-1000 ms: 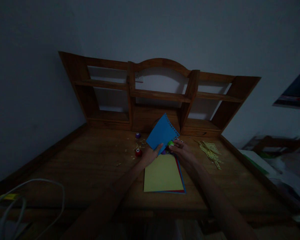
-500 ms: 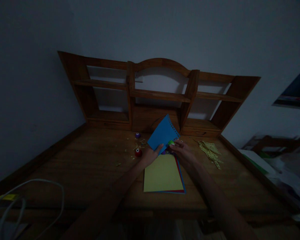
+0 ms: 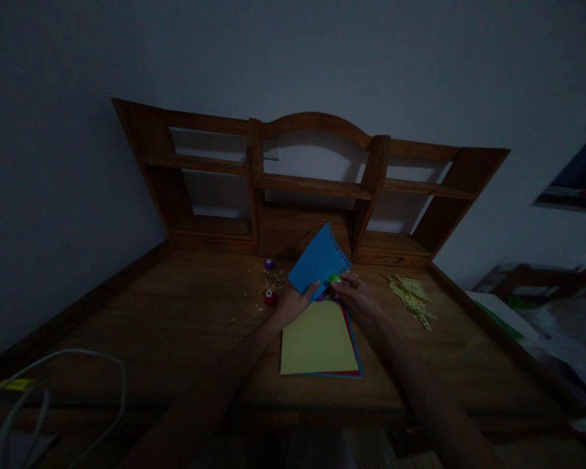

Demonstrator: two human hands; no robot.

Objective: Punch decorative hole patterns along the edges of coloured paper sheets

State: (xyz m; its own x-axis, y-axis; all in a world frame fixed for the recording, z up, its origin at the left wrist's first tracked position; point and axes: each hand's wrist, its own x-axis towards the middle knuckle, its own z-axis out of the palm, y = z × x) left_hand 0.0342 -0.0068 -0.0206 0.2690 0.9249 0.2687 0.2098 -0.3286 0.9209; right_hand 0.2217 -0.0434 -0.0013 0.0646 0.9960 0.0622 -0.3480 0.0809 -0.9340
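Note:
My left hand [image 3: 294,305] is closed on the lower edge of a blue sheet of paper [image 3: 315,262], thumb on top. The sheet is held tilted above the desk, and a row of punched holes runs along its right edge. In my right hand [image 3: 354,293] is a small green craft punch [image 3: 334,279], set at the sheet's lower right edge. Below both hands lies a stack of coloured paper [image 3: 318,342], yellow on top, with red and blue showing beneath. A red punch [image 3: 270,298] and a purple punch [image 3: 269,264] stand left of the sheet.
Small pale paper cut-outs [image 3: 273,285] are scattered around the red and purple punches. Punched yellow paper strips [image 3: 411,298] lie on the right of the wooden desk [image 3: 176,326]. A wooden shelf unit [image 3: 312,189] stands behind. A white cable [image 3: 88,353] loops at the near left.
Almost nothing differs. Both hands keep the blue sheet and the green punch in nearly the same place.

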